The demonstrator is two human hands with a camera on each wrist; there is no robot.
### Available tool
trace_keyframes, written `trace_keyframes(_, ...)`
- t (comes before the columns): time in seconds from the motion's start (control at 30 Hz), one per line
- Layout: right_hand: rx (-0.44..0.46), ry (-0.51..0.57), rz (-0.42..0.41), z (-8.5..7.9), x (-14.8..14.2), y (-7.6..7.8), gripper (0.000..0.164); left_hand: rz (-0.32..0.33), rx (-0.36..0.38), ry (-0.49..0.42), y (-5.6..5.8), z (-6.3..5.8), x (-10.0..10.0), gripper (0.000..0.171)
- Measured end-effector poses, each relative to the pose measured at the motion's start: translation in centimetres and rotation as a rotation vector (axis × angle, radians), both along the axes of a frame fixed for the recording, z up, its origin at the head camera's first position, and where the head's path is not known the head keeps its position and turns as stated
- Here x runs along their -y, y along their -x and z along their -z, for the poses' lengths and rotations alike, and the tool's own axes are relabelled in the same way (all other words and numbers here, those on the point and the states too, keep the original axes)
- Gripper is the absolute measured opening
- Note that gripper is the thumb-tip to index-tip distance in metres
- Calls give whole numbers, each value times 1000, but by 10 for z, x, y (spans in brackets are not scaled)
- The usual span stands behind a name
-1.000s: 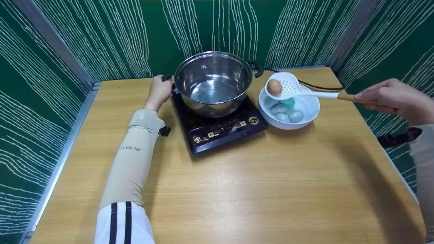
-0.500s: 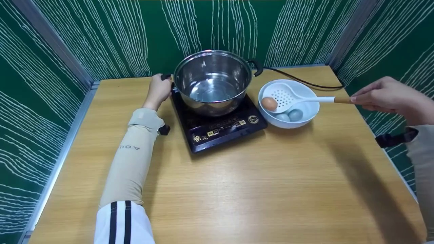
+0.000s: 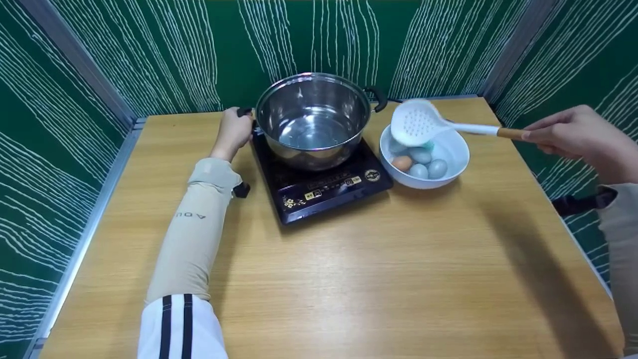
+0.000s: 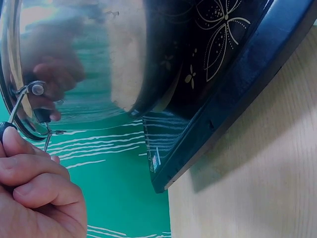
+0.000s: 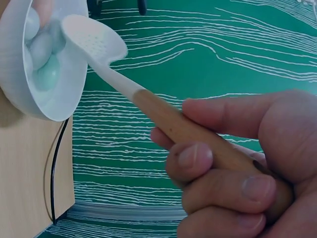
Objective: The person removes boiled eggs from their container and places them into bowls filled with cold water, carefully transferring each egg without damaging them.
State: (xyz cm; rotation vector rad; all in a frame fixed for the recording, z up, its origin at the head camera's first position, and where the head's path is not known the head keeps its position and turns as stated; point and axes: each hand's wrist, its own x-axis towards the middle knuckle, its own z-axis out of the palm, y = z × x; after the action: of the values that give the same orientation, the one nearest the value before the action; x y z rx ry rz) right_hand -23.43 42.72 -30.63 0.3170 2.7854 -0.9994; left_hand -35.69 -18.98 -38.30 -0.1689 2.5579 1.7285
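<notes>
My right hand (image 3: pixel 580 137) grips the wooden handle of a white slotted ladle (image 5: pixel 163 116). The ladle's perforated head is held over the far left part of a white bowl (image 3: pixel 456 167) and carries nothing. One brown egg (image 3: pixel 401 163) lies in the bowl at its left side, beside several pale bluish eggs (image 3: pixel 437 168); the ladle head hides part of the group. With curled fingers my left hand (image 3: pixel 234 130) holds the black left handle of a steel pot (image 3: pixel 314 157); that grip shows close up in the left wrist view, with the hand (image 4: pixel 42 193) beside the shiny pot wall.
The pot stands on a black induction cooker (image 3: pixel 334 189), just left of the bowl. A black cable (image 5: pixel 53 173) runs along the table's back right. Green panels with white streaks (image 3: pixel 329 40) enclose the wooden table (image 3: pixel 349 279) at the back and sides.
The ladle dipped into the bowl with the brown egg and rose again without it. That egg now lies among the others. My left hand stays on the pot handle.
</notes>
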Motion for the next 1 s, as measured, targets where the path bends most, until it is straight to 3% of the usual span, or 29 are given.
trace_keyframes(0.1,-34,37,53,-1,1,-2,44,1,-1,8,0,0,0,16)
trace_keyframes(0.23,-60,126,118,-4,4,-4,17,-2,-3,6,-1,1,0,16)
trace_keyframes(0.37,-73,213,158,-4,7,-3,24,7,-19,-3,-2,1,0,17)
trace_keyframes(0.63,-81,359,228,-2,13,0,7,8,6,-6,-3,0,1,14)
trace_keyframes(0.8,-95,403,214,-2,20,1,14,8,11,3,-3,0,1,14)
trace_keyframes(1.0,-130,455,188,-3,30,3,10,11,20,10,-4,-1,2,14)
